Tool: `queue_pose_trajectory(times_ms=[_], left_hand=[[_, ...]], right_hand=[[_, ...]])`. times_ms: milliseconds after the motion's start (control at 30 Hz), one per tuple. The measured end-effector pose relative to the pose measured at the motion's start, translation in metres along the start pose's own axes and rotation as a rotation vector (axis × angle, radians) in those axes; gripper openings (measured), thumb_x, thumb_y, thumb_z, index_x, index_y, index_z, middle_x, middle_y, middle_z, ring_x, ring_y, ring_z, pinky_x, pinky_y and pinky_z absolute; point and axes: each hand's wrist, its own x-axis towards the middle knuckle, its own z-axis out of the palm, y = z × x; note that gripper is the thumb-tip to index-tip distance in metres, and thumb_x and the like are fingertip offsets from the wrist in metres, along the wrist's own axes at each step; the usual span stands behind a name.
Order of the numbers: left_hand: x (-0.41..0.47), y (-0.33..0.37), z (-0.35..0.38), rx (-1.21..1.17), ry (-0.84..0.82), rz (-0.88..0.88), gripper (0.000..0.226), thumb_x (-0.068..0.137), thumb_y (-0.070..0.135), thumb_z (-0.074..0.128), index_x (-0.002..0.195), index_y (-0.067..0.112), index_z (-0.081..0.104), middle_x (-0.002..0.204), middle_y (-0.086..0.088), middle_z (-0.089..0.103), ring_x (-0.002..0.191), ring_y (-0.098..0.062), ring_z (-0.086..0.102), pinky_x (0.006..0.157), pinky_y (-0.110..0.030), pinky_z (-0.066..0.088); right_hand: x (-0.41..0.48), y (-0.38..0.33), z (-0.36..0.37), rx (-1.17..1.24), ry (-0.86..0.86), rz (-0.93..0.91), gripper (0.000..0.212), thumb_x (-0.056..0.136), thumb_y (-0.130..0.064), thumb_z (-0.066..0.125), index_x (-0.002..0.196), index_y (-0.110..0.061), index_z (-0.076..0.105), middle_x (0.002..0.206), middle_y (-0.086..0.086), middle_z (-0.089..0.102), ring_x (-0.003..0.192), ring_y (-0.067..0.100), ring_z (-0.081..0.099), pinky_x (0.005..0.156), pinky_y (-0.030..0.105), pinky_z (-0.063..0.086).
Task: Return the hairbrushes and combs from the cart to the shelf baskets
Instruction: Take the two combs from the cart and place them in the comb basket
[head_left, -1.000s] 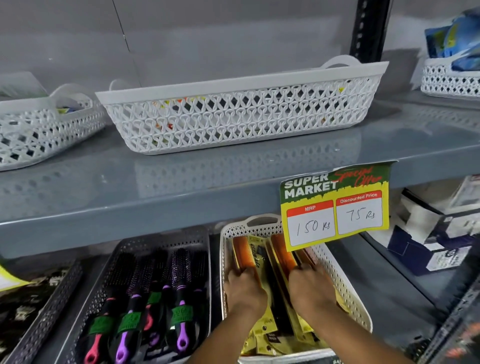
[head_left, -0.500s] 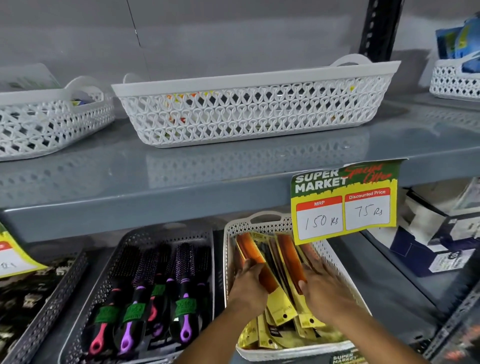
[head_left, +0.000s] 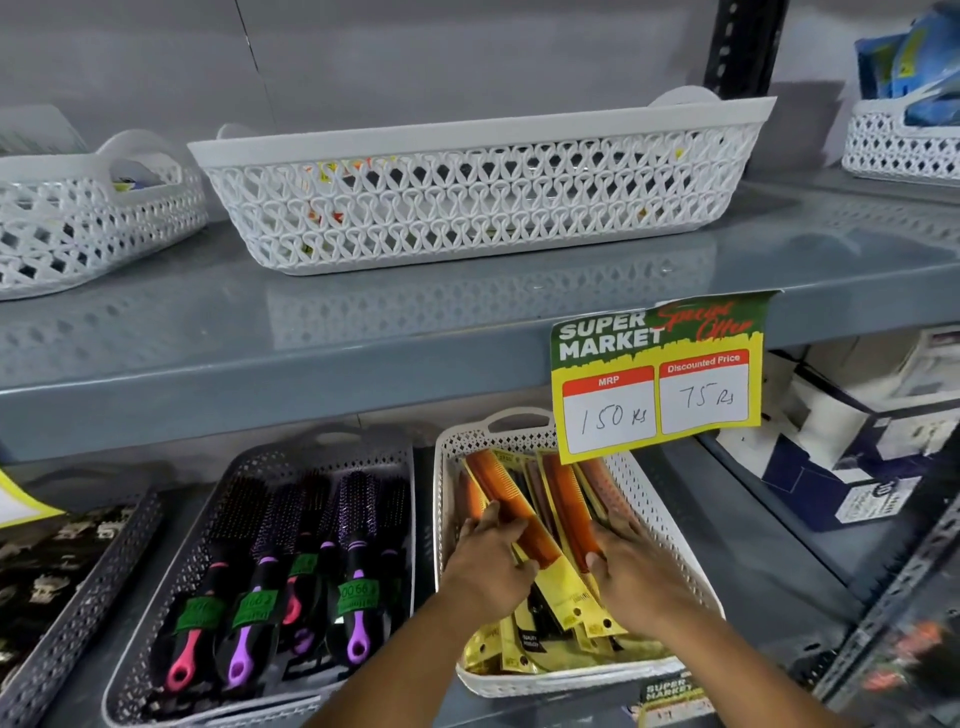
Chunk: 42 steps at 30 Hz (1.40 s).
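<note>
A white lattice basket (head_left: 670, 525) on the lower shelf holds several orange combs (head_left: 511, 506) in yellow card packs. Both my hands are inside it. My left hand (head_left: 488, 564) grips one orange comb that lies diagonally across the pile. My right hand (head_left: 636, 569) rests on the packs to the right, fingers curled over another comb's pack. To the left, a grey basket (head_left: 260, 467) carries several black hairbrushes (head_left: 358, 561) with pink and purple handles and green tags. The cart is out of view.
The upper grey shelf (head_left: 363, 338) carries white lattice baskets (head_left: 483, 192). A yellow price sign (head_left: 657, 376) hangs from its edge over the comb basket. Boxes (head_left: 857, 441) stand at right, a dark basket (head_left: 78, 582) at left, a slotted metal upright (head_left: 893, 587) at lower right.
Both hands have drawn back toward the basket's near end. The left hand now holds one orange comb lifted diagonally over the pile. The view has shifted slightly.
</note>
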Motion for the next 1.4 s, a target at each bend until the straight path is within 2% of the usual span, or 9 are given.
queue_pose_trajectory(times_ms=[167,233,333,400,467,567,900,1033,1400], left_hand=[[0.002,-0.009,-0.010,-0.052,-0.119,0.037,0.065,0.091,0.028,0.057,0.148,0.040,0.029,0.164,0.002,-0.003,0.151,-0.025,-0.003,0.119,-0.039,-0.004],[0.000,-0.006,-0.008,-0.016,-0.088,0.046,0.057,0.090,0.033,0.054,0.144,0.041,0.037,0.164,0.000,0.001,0.151,-0.026,0.000,0.120,-0.041,0.001],[0.000,0.007,-0.002,0.028,0.104,-0.003,0.050,0.085,0.057,0.047,0.130,0.035,0.050,0.163,-0.005,0.014,0.149,-0.030,0.014,0.118,-0.045,0.012],[0.002,0.014,0.002,0.017,0.181,-0.061,0.074,0.078,0.072,0.045,0.138,0.030,0.040,0.163,-0.007,0.009,0.148,-0.036,0.012,0.117,-0.049,0.018],[0.003,0.016,0.007,0.008,0.158,-0.094,0.093,0.075,0.075,0.046,0.151,0.029,0.017,0.164,-0.008,-0.006,0.149,-0.039,0.003,0.117,-0.050,0.020],[0.006,0.014,0.006,0.016,0.070,-0.097,0.099,0.077,0.074,0.045,0.154,0.030,0.001,0.162,-0.007,-0.018,0.149,-0.037,-0.007,0.118,-0.050,0.016],[-0.026,0.007,0.006,0.141,-0.128,0.071,0.099,0.081,0.069,0.048,0.154,0.028,-0.005,0.161,-0.009,-0.019,0.149,-0.030,-0.010,0.119,-0.049,0.003],[-0.006,0.002,-0.012,0.207,-0.145,0.081,0.096,0.081,0.067,0.049,0.155,0.028,0.001,0.162,-0.009,-0.016,0.149,-0.032,-0.010,0.118,-0.049,-0.003],[0.016,-0.003,-0.029,0.047,-0.161,0.086,0.093,0.083,0.055,0.059,0.154,0.028,0.005,0.163,-0.003,-0.015,0.150,-0.026,-0.011,0.118,-0.047,0.001]], right_hand=[[-0.002,0.000,-0.002,0.024,0.000,0.020,0.057,0.099,-0.040,0.031,0.151,-0.018,0.021,0.162,0.004,0.008,0.149,0.022,0.001,0.122,0.039,0.009],[-0.002,-0.001,-0.002,0.030,-0.004,0.022,0.057,0.099,-0.040,0.031,0.151,-0.018,0.020,0.162,0.004,0.006,0.149,0.022,-0.001,0.121,0.038,0.008],[-0.002,-0.004,-0.003,0.036,-0.006,0.028,0.058,0.100,-0.040,0.031,0.151,-0.018,0.018,0.163,0.004,0.004,0.149,0.022,-0.002,0.121,0.038,0.009],[-0.004,-0.005,-0.003,0.037,-0.013,0.033,0.058,0.100,-0.039,0.030,0.152,-0.017,0.017,0.163,0.005,0.003,0.149,0.023,-0.003,0.120,0.038,0.009],[-0.005,-0.005,-0.004,0.026,-0.016,0.030,0.058,0.100,-0.040,0.029,0.152,-0.017,0.017,0.163,0.005,0.002,0.149,0.023,-0.004,0.120,0.038,0.008],[-0.003,-0.005,-0.005,0.017,-0.014,0.028,0.057,0.100,-0.040,0.029,0.152,-0.017,0.017,0.163,0.004,0.003,0.149,0.022,-0.002,0.120,0.036,0.009],[0.001,-0.001,-0.001,0.022,0.008,0.002,0.057,0.100,-0.039,0.030,0.151,-0.016,0.019,0.162,0.005,0.007,0.149,0.021,-0.001,0.121,0.037,0.009],[-0.001,-0.002,0.000,0.037,0.022,-0.010,0.057,0.100,-0.037,0.031,0.151,-0.014,0.021,0.162,0.007,0.009,0.149,0.022,0.001,0.120,0.035,0.008],[-0.002,-0.006,-0.004,-0.013,0.008,-0.001,0.057,0.100,-0.039,0.031,0.150,-0.014,0.021,0.162,0.006,0.009,0.149,0.025,0.004,0.120,0.036,0.009]])
